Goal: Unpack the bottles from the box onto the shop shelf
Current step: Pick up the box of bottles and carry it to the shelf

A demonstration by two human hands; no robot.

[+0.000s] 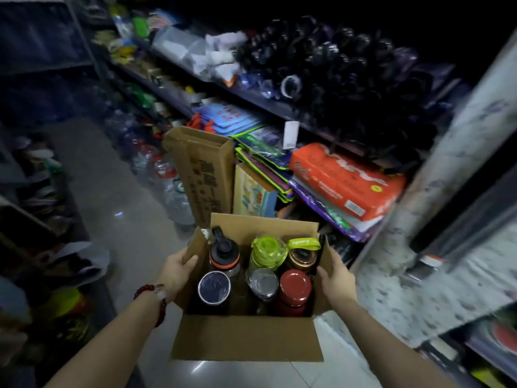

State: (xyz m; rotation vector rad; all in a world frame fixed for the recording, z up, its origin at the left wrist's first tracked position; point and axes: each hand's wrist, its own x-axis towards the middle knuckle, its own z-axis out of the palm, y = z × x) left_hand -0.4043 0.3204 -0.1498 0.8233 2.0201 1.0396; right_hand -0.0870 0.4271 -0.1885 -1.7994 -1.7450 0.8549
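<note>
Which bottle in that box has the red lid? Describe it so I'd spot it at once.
Look into the open cardboard box held between the two hands. In the row nearest the person, it is the bottle at the right end, beside the right hand. Only it is all red; its neighbour has a clear wrapped lid.

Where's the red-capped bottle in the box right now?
The red-capped bottle stands in the box at the near right corner, beside the right hand, with the clear-lidded bottle on its left.

box (246, 337): brown cardboard, open, you hold its two sides
bottles (295, 287): six standing upright inside, lids on
</note>
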